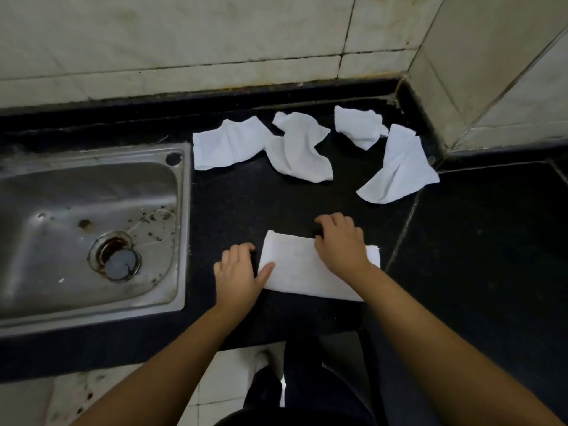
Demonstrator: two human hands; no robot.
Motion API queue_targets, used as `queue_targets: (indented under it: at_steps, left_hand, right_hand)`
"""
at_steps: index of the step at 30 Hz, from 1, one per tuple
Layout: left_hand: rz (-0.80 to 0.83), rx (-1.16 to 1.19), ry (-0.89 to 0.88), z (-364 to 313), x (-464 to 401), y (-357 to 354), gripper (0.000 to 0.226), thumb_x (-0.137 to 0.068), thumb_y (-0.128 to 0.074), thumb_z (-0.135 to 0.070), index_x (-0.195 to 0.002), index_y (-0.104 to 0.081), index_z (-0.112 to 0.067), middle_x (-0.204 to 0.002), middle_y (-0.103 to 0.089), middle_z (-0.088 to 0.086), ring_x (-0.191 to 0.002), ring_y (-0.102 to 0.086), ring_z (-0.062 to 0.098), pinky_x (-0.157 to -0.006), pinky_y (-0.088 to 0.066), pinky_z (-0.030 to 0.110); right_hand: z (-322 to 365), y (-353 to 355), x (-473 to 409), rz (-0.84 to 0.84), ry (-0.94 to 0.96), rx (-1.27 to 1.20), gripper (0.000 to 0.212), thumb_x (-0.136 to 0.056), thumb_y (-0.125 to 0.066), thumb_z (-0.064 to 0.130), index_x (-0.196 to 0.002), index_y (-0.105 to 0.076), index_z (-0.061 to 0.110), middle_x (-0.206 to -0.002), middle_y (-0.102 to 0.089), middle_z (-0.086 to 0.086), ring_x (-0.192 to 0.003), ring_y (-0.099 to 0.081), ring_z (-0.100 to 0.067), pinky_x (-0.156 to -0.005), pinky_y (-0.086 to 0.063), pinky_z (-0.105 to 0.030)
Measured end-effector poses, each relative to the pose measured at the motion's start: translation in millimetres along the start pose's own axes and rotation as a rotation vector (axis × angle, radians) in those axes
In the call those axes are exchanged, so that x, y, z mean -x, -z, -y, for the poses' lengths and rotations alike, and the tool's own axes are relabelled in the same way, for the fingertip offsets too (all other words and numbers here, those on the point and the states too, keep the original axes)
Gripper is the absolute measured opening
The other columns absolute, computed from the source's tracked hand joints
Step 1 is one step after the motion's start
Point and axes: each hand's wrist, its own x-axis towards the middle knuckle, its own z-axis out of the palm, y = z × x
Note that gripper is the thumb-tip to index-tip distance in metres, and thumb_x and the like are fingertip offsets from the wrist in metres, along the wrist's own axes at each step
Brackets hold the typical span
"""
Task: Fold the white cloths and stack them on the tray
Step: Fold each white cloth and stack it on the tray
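Observation:
A flat, folded white cloth (310, 272) lies on the black counter (246, 204) close to its front edge. My left hand (238, 272) is at the cloth's left edge, thumb on top and fingers curled beside it. My right hand (341, 244) lies on the cloth's far right part, its fingers curled over the far edge. Several crumpled white cloths lie at the back: one (227, 142) next to the sink, one (299, 149) beside it, one (358, 126) near the wall, one (399, 167) at the right. No tray shows in this view.
A steel sink (92, 229) with a drain is sunk into the counter at the left. Tiled walls (215, 41) close the back and the right corner. More black counter (491, 241) runs to the right. Floor tiles and my legs show below the front edge.

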Motion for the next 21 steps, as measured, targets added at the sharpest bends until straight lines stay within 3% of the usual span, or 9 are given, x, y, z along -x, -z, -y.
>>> queue_targets:
  at_steps: [3,7,11,15,18,20,21]
  left_hand:
    - [0.008,-0.108,0.006,1,13,-7,0.056,-0.087,-0.052,-0.054,-0.129,-0.043,-0.018,-0.126,-0.047,0.003,-0.118,-0.042,0.020,-0.098,-0.032,0.035]
    - [0.024,-0.135,0.043,-2,17,-9,0.053,-0.090,-0.048,-0.051,-0.132,-0.039,-0.020,-0.130,-0.041,0.002,-0.122,-0.037,0.020,-0.099,-0.030,0.033]
    - [0.068,-0.092,0.018,-2,12,-5,0.037,-0.089,-0.053,-0.044,-0.120,-0.048,-0.023,-0.128,-0.039,0.001,-0.120,-0.036,0.018,-0.099,-0.030,0.031]
    - [0.155,-0.008,-0.030,-9,2,4,0.020,-0.091,-0.051,-0.030,-0.108,-0.056,-0.020,-0.120,-0.046,0.000,-0.114,-0.042,0.018,-0.098,-0.035,0.033]
    - [0.237,0.321,0.013,-26,-12,23,0.008,-0.090,-0.052,-0.020,-0.093,-0.055,-0.013,-0.088,-0.056,-0.001,-0.085,-0.053,0.016,-0.078,-0.046,0.032]
    - [0.189,0.460,-0.023,-40,-26,41,0.003,-0.088,-0.055,-0.015,-0.087,-0.053,-0.013,-0.078,-0.054,-0.004,-0.075,-0.051,0.013,-0.064,-0.042,0.024]
    - [0.147,0.503,-0.057,-49,-33,52,0.005,-0.087,-0.056,-0.013,-0.084,-0.052,-0.015,-0.076,-0.054,-0.005,-0.073,-0.050,0.012,-0.061,-0.039,0.021]
  right_hand:
    - [48,-16,-14,0.162,0.133,0.047,0.045,-0.096,-0.048,0.028,-0.139,-0.039,0.018,-0.138,-0.043,-0.008,-0.127,-0.042,-0.025,-0.103,-0.036,-0.040]
    - [78,-24,-28,0.298,0.119,0.207,0.045,-0.092,-0.055,0.018,-0.134,-0.041,0.012,-0.134,-0.049,-0.012,-0.124,-0.047,-0.028,-0.102,-0.038,-0.042]
    - [74,-16,-28,0.468,0.123,0.235,0.043,-0.094,-0.052,0.021,-0.135,-0.044,0.012,-0.134,-0.047,-0.012,-0.121,-0.048,-0.028,-0.101,-0.041,-0.041]
    - [57,1,-20,0.450,0.107,-0.044,0.038,-0.092,-0.053,0.025,-0.128,-0.048,0.015,-0.125,-0.054,-0.010,-0.112,-0.055,-0.024,-0.096,-0.048,-0.038]
    - [44,29,-21,0.379,0.085,-0.263,0.036,-0.090,-0.053,0.019,-0.125,-0.048,0.012,-0.120,-0.056,-0.006,-0.108,-0.056,-0.023,-0.083,-0.045,-0.030]
    - [35,53,-24,0.287,0.106,-0.339,0.037,-0.088,-0.057,0.016,-0.123,-0.051,0.007,-0.115,-0.055,-0.006,-0.105,-0.055,-0.022,-0.077,-0.040,-0.025]
    - [31,65,-26,0.230,0.115,-0.385,0.029,-0.086,-0.058,0.014,-0.114,-0.056,0.005,-0.104,-0.057,-0.006,-0.095,-0.055,-0.020,-0.072,-0.039,-0.024]
